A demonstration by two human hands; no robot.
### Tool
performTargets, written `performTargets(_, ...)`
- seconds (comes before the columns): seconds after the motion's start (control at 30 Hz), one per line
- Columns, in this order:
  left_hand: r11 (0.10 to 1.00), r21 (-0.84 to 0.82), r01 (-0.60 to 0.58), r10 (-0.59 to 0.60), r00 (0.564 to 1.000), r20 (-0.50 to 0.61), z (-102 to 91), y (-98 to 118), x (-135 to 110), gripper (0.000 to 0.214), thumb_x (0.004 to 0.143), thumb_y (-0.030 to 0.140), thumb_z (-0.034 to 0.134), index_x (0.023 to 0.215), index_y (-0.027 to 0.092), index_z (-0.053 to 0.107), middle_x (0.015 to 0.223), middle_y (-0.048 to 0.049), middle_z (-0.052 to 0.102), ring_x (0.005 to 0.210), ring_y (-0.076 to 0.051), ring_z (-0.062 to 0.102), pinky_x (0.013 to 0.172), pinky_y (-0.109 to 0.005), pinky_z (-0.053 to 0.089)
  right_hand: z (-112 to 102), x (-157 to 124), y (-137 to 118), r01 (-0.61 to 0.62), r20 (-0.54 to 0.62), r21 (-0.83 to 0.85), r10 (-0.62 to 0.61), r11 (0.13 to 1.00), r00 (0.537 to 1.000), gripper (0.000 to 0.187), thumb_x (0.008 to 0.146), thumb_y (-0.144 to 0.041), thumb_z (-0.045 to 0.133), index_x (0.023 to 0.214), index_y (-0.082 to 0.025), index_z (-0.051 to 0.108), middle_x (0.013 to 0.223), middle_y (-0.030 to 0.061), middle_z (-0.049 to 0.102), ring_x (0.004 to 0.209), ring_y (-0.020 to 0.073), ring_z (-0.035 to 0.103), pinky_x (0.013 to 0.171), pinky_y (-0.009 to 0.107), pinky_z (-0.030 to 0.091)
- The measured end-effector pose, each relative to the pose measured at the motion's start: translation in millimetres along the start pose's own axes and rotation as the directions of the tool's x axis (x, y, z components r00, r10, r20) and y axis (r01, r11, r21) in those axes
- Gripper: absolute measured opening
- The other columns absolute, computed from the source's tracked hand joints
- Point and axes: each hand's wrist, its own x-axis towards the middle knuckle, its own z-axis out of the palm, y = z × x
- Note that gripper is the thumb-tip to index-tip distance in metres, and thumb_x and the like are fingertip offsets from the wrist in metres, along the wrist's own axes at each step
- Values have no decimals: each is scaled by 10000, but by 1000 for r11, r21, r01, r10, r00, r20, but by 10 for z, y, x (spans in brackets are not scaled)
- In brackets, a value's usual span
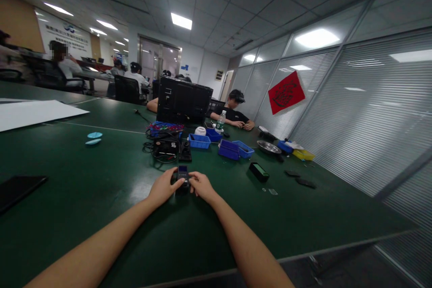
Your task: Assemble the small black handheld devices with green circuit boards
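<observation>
Both my arms reach out over a dark green table (101,198). My left hand (163,186) and my right hand (201,185) close from either side on a small black device (183,175) with a bluish screen, which rests on the table between them. The fingers of both hands wrap its lower part. Just beyond it stand a black box with tangled cables (165,148) and a large black case (183,100).
Blue bins (199,141) (235,149), a metal bowl (269,146), a yellow tray (303,155), a water bottle (220,122) and a dark green block (258,172) lie beyond. A black tablet (18,189) lies left. A person (234,115) sits across; others sit far left. The table edge runs near right.
</observation>
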Motion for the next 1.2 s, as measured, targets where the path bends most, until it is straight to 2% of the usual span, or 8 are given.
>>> performTargets(0.27, 1000, 23, -4, 3, 1000, 28, 36, -20, 0, 618, 733, 486, 482, 1243, 153, 376, 1210, -126, 504, 1038, -230, 529, 854, -323, 409, -51, -36, -74, -25, 43, 117, 20, 993, 999, 264, 711, -197, 457, 953, -120, 529, 579, -41, 561, 343, 46, 433, 321, 159, 311)
performTargets(0.57, 1000, -19, -24, 24, 1000, -14, 28, -18, -7, 604, 733, 450, 497, 1248, 160, 374, 1213, -121, 493, 1038, -227, 526, 874, -344, 406, -53, -43, -128, -41, 51, 120, 35, 992, 998, 261, 699, -201, 457, 937, -116, 523, 498, -63, 527, 313, 41, 395, 310, 153, 286)
performTargets(0.83, 997, -24, -72, 72, 997, 10, 21, -17, -23, 684, 693, 435, 555, 1275, 151, 335, 1271, -130, 432, 1164, -242, 420, 969, -370, 331, -15, 18, -60, -18, 50, 182, 9, 983, 999, 262, 676, -213, 458, 915, -121, 510, 649, -15, 575, 401, 68, 501, 292, 150, 300)
performTargets(1.0, 991, 7, -130, 130, 991, 27, 51, -29, -36, 810, 610, 401, 636, 1302, 159, 292, 1333, -132, 368, 1232, -257, 334, 1011, -389, 279, -8, 23, -66, -26, 59, 154, 17, 988, 998, 262, 688, -206, 441, 926, -125, 517, 655, -5, 584, 415, 71, 506, 305, 149, 300)
performTargets(1.1, 993, 29, -111, 111, 994, 8, 85, -47, -43, 842, 593, 376, 646, 1314, 163, 266, 1357, -131, 338, 1258, -256, 295, 1019, -394, 270, 19, 6, -58, -27, 74, 114, 18, 993, 997, 307, 700, -196, 428, 985, -131, 521, 675, -4, 592, 425, 70, 504, 325, 151, 305)
performTargets(1.2, 996, 45, -79, 80, 997, -15, 124, -69, -44, 863, 587, 368, 649, 1321, 152, 251, 1368, -149, 316, 1264, -265, 284, 1015, -398, 276, 66, -22, -47, 8, 93, 55, -13, 998, 996, 345, 716, -174, 425, 1043, -144, 530, 683, -12, 596, 447, 64, 500, 417, 169, 375)
